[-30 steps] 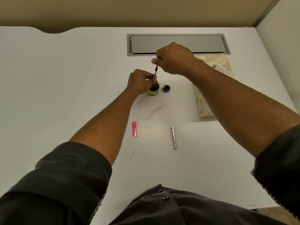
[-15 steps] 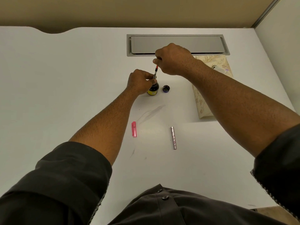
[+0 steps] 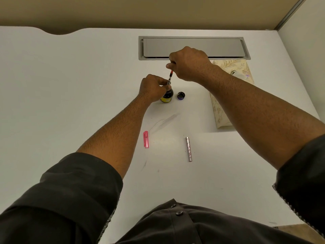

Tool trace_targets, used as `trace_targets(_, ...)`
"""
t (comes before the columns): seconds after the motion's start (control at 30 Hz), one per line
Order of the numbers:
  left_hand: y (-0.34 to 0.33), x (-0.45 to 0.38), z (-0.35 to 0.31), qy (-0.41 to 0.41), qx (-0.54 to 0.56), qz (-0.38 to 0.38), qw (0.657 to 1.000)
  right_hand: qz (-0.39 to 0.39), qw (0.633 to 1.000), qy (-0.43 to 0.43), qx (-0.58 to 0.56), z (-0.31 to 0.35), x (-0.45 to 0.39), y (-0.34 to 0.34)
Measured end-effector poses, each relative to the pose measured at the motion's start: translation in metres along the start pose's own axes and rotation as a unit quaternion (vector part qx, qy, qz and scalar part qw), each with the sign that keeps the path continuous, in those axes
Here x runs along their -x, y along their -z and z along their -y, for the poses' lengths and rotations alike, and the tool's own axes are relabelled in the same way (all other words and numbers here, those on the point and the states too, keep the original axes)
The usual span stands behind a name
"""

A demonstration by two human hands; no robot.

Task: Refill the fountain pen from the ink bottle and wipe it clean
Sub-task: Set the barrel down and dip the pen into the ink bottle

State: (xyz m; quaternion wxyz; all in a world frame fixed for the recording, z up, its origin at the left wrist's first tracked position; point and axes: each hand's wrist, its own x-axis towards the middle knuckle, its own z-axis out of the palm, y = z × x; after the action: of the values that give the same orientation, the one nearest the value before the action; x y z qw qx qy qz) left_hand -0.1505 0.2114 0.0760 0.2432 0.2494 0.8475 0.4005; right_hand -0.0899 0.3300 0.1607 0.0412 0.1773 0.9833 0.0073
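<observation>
A small dark ink bottle (image 3: pixel 167 97) with a yellow label stands open on the white desk (image 3: pixel 70 103). My left hand (image 3: pixel 153 88) grips its neck and shoulder. My right hand (image 3: pixel 189 63) pinches the top of the thin pen section with its converter (image 3: pixel 170 77), which stands nearly upright with its lower end in the bottle mouth. The nib is hidden inside the bottle. The bottle's dark cap (image 3: pixel 181 95) lies just right of the bottle. A pink pen cap (image 3: pixel 146 139) and a silver pen barrel (image 3: pixel 188 149) lie nearer to me.
A patterned cream tissue box (image 3: pixel 221 110) lies to the right, partly under my right forearm. A grey cable hatch (image 3: pixel 190 47) is set into the desk behind my hands. Faint grey smears (image 3: pixel 165 121) mark the desk below the bottle.
My right hand has shifted very slightly at the top of the pen section. The bottle, the left hand and the loose parts stay where they were.
</observation>
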Motion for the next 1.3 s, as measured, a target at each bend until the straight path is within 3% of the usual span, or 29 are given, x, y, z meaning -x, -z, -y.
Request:
trace_targets(0.93, -0.0013, -0.001, 0.0013, -0.001, 0.005, -0.007, 1.0, 0.037, 0.998, 0.022, -0.048, -0.0065, -0.0027, -0.0011)
trace_targets(1.3, -0.0014, -0.0003, 0.0004, -0.003, 0.004, -0.01, 1.0, 0.013, 0.999, 0.007, -0.045, -0.0054, -0.0025, -0.0013)
